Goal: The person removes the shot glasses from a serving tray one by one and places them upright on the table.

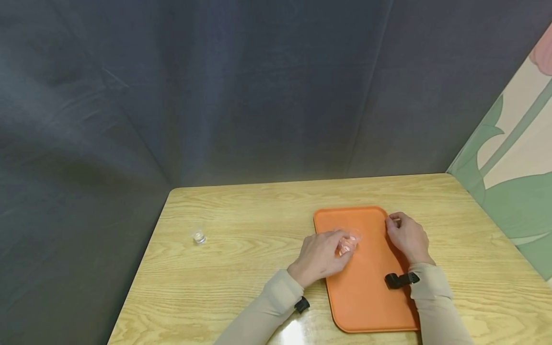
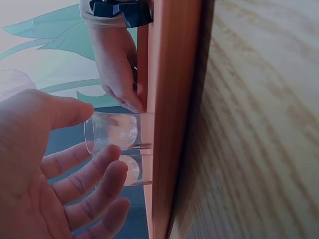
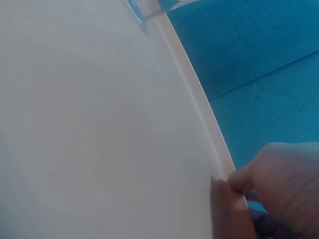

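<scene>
My left grip (image 1: 323,254), a bare hand, reaches over the left edge of the orange tray (image 1: 366,292); thumb and index finger pinch the rim of a clear glass cup (image 2: 107,132), upright on the tray towards its far end. A second cup (image 2: 130,172), also clear, stands just beside it. My right grip (image 1: 407,238) is clamped on the tray's right edge near the far corner; from the right wrist I see the thumb on the rim. The tray lies on the right part of the wood-grain desk (image 1: 241,211); a small clear vessel (image 1: 199,237) sits well apart at left.
</scene>
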`<action>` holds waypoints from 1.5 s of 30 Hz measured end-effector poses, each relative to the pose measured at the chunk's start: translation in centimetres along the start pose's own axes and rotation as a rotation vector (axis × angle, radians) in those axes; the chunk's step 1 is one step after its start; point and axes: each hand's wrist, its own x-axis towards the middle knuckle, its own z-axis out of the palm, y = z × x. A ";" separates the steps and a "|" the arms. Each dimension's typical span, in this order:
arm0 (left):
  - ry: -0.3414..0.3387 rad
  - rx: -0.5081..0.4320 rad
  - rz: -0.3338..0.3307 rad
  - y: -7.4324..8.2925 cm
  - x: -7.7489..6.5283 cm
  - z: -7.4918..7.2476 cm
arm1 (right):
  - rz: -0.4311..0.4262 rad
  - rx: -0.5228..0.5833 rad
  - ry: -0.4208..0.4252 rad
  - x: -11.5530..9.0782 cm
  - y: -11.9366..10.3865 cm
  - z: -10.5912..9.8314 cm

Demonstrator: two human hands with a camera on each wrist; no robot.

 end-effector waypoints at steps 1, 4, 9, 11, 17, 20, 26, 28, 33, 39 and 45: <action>0.000 0.002 0.002 0.0 0.0 0.0 | 0.000 0.000 0.000 0.0 0.0 0.0; -0.009 0.004 0.005 0.0 0.0 -0.1 | 0.001 -0.002 -0.001 -0.1 -0.1 -0.1; -0.028 -0.006 0.017 0.0 -0.1 -0.1 | 0.004 -0.005 0.006 -0.1 -0.1 -0.1; -0.044 -0.012 0.032 0.0 -0.2 -0.1 | 0.001 -0.003 0.007 -0.1 -0.1 -0.1; -0.133 0.034 0.112 -0.1 -0.9 0.5 | -0.007 -0.006 0.005 0.0 -0.1 -0.1; -0.167 0.067 0.130 0.2 -1.1 0.6 | -0.002 -0.009 0.011 0.0 -0.1 -0.1; -0.159 0.095 0.131 0.8 -1.3 0.6 | 0.013 -0.006 0.002 0.0 -0.1 0.0; -0.145 0.094 0.133 0.9 -1.3 0.7 | 0.013 -0.008 0.001 0.0 -0.1 0.0; -0.104 0.096 0.136 0.9 -1.4 0.9 | 0.008 -0.004 0.005 0.1 0.0 0.1; -0.075 0.108 0.146 1.3 -1.4 1.2 | 0.001 -0.006 0.010 0.2 0.1 0.1; -0.075 0.097 0.134 1.6 -1.5 1.5 | 0.008 -0.007 0.006 0.2 0.0 0.2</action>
